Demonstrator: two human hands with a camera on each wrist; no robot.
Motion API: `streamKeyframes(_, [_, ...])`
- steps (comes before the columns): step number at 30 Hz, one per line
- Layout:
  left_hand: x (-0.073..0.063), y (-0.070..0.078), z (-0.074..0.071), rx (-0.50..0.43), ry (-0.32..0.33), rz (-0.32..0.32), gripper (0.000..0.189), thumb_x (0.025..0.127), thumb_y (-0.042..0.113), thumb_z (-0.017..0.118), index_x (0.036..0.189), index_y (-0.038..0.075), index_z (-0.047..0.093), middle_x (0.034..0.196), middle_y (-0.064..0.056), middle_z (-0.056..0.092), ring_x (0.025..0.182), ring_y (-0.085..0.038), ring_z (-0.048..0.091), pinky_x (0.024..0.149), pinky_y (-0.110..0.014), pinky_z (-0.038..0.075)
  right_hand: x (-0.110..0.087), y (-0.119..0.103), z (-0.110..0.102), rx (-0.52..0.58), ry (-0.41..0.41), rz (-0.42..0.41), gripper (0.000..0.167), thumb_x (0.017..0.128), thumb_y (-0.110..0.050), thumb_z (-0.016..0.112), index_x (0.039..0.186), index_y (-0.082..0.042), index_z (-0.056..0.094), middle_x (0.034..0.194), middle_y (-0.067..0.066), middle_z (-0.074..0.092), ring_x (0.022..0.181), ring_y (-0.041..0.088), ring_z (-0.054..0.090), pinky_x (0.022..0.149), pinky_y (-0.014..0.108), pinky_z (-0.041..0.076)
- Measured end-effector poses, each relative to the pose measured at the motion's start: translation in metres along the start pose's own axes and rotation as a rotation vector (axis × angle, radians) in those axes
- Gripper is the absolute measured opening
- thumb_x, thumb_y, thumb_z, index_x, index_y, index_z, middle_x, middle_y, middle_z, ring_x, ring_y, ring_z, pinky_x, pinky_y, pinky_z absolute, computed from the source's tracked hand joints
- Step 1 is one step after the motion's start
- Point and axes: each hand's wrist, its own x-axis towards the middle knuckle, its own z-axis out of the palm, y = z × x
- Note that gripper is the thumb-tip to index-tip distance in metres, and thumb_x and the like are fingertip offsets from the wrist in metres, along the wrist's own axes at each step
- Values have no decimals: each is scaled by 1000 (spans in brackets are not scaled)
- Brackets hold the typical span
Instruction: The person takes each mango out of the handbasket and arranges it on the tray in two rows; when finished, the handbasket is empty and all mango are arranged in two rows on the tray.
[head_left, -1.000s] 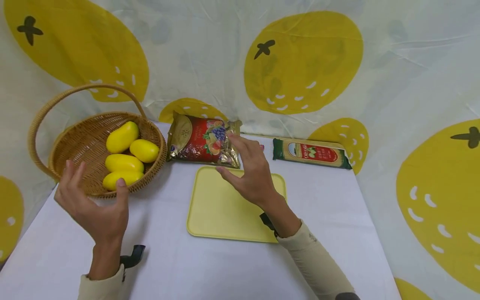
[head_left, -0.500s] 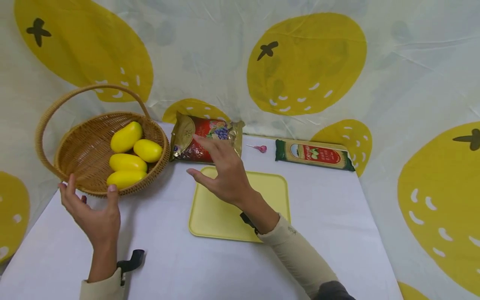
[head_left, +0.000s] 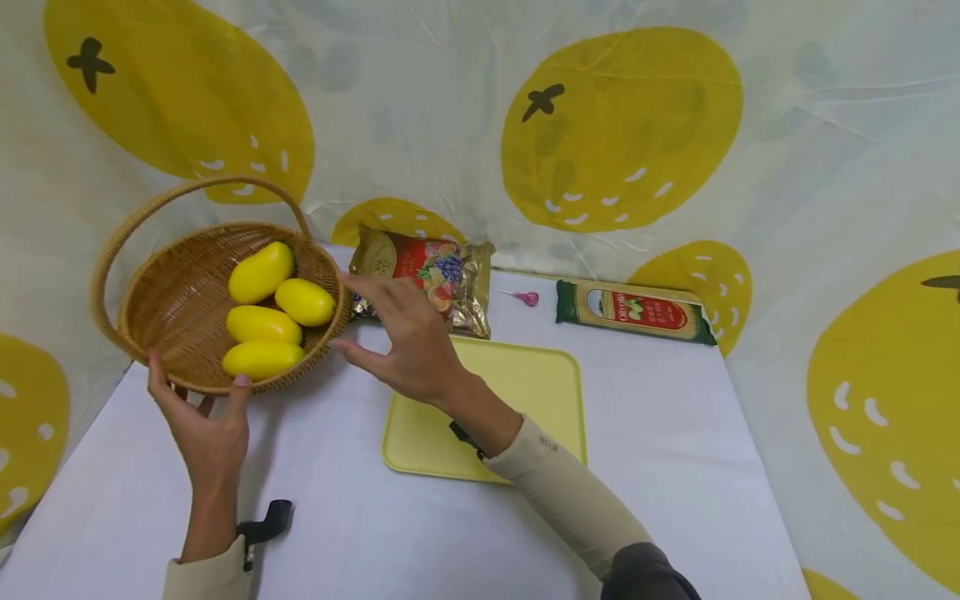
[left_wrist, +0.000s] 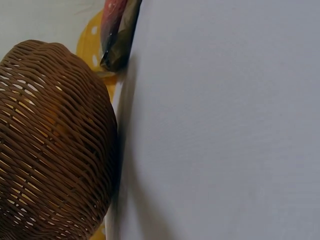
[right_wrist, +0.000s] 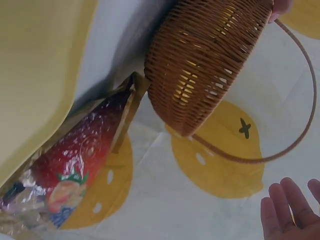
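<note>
A wicker basket (head_left: 176,304) with a tall arched handle stands at the left, holding several yellow mangoes (head_left: 262,323). My left hand (head_left: 210,437) grips its near rim, fingers at the rim and underneath, thumb on the front. In the left wrist view the woven outside of the basket (left_wrist: 55,140) fills the left side, and the hand is out of that picture. My right hand (head_left: 412,346) reaches to the basket's right side, thumb and fingers spread around the rim. Its fingers (right_wrist: 292,207) show straight and apart from the basket (right_wrist: 200,60) in the right wrist view.
A yellow tray (head_left: 420,446) lies mid-table beneath the right forearm. Behind it is a red and gold candy bag (head_left: 468,287). A small pink lollipop (head_left: 529,298) and a long green-ended packet (head_left: 637,311) lie along the back. A fruit-print cloth (head_left: 420,125) hangs behind.
My right hand has moved left, from over the tray and candy bag to the basket's right rim. My left hand has closed in on the near rim. The view has panned slightly left.
</note>
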Motion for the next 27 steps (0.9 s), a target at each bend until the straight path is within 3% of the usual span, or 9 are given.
streamKeyframes(7, [-7, -2, 0, 13, -8, 48, 99, 90, 8, 74, 169, 27, 17, 177, 6, 16, 160, -28, 28, 127, -50, 35, 11, -1, 27, 27, -77, 48, 73, 92, -45, 82, 153, -15, 57, 139, 4, 66, 128, 17, 59, 102, 24, 50])
streamKeyframes(17, [-11, -8, -1, 24, -14, 53, 100, 90, 8, 76, 169, 27, 16, 177, 4, 15, 160, -29, 27, 127, -57, 34, 28, 12, 75, 86, -296, 192, 68, 95, -44, 79, 154, -18, 55, 147, 6, 63, 135, 21, 56, 109, 30, 51])
streamKeyframes(27, [-11, -5, 2, 18, -5, 43, 100, 90, 7, 75, 169, 27, 16, 177, 3, 14, 159, -28, 25, 128, -56, 31, 59, 18, 109, -61, -524, 259, 71, 96, -45, 78, 157, -23, 51, 159, 2, 55, 144, 20, 53, 109, 30, 52])
